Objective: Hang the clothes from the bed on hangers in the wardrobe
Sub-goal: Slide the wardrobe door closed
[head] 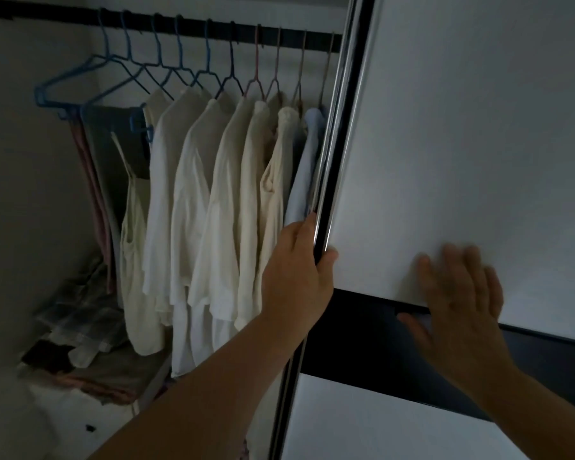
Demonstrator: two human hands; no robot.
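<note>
While pale cotton shirts [213,194] are hanging from thin wire hangers [166,61], the left hand [299,270] is gripping the glossy door [462,144] edge, fingers curled; the right hand [458,293] is pressing flat, fingers spread.

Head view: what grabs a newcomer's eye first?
The row of pale shirts on hangers along the dark rail, upper left. Then the left hand gripping the sliding door's chrome edge at centre, and the right hand flat on the white door panel.
</note>
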